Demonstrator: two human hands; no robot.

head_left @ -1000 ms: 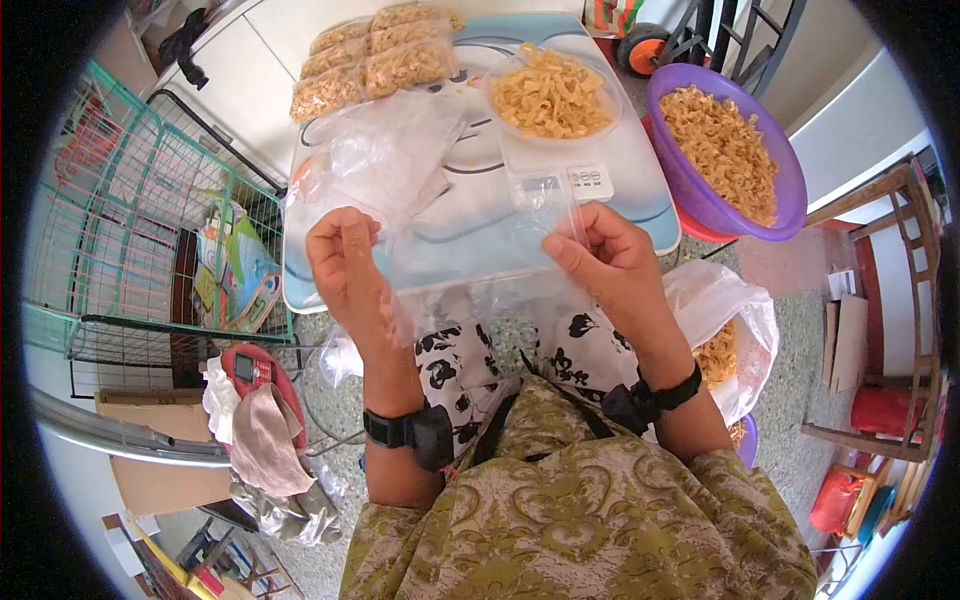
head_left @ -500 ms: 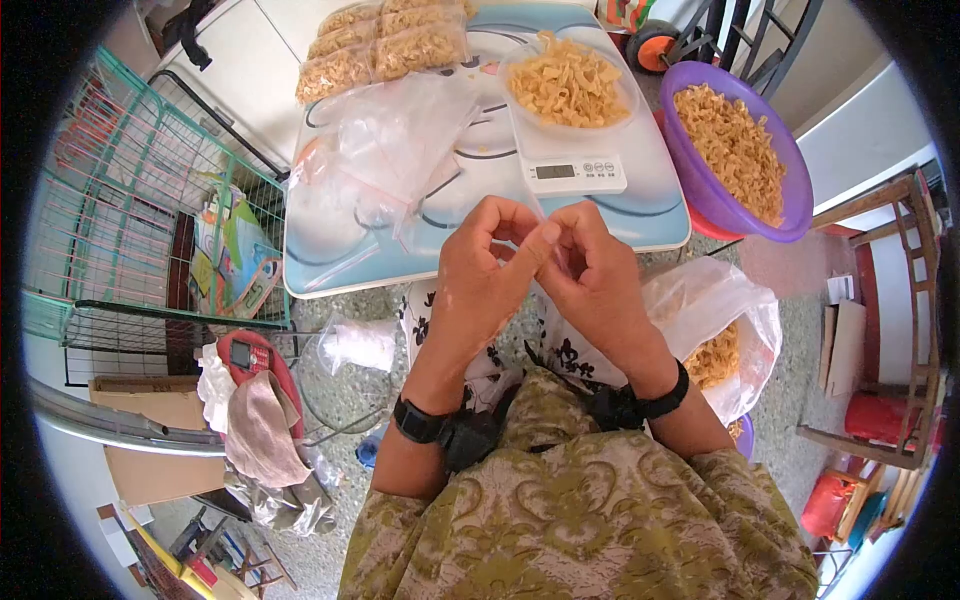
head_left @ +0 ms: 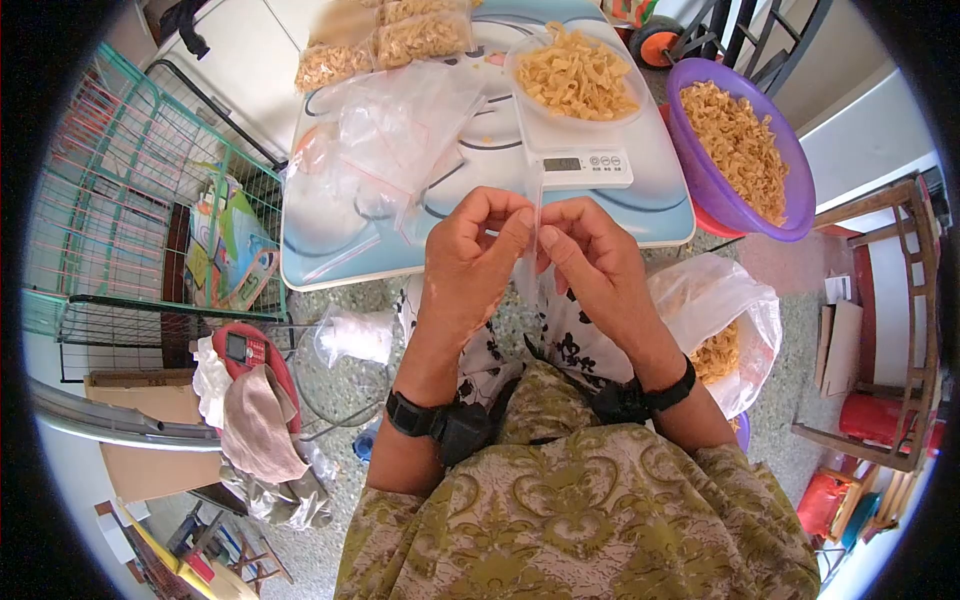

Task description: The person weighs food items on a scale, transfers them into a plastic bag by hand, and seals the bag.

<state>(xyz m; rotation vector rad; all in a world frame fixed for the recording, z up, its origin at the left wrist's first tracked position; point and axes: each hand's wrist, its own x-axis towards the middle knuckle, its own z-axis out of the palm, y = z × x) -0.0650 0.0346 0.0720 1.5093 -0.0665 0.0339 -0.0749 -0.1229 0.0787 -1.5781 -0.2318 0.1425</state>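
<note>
Between my two hands hangs a thin clear plastic bag (head_left: 535, 240), seen nearly edge-on. My left hand (head_left: 476, 262) is closed, thumb and fingertips pinching its left side. On the other side my right hand (head_left: 594, 258) pinches it in the same way. Just beyond my hands a white digital scale (head_left: 582, 168) carries a clear bowl of yellow dried pieces (head_left: 577, 80). Left of the scale, empty clear bags (head_left: 395, 135) lie in a loose pile on the blue and white table (head_left: 450, 220). Filled bags (head_left: 420, 40) lie behind them.
A purple basin (head_left: 795, 190) of dried pieces stands right of the table, with an open plastic bag (head_left: 755, 325) of them below. At the left are a green wire cage (head_left: 130, 210) and a red stool (head_left: 290, 395) bearing a cloth and a phone.
My hands have moved slightly apart, and more of the clear bag shows between them. The view has shifted a little.
</note>
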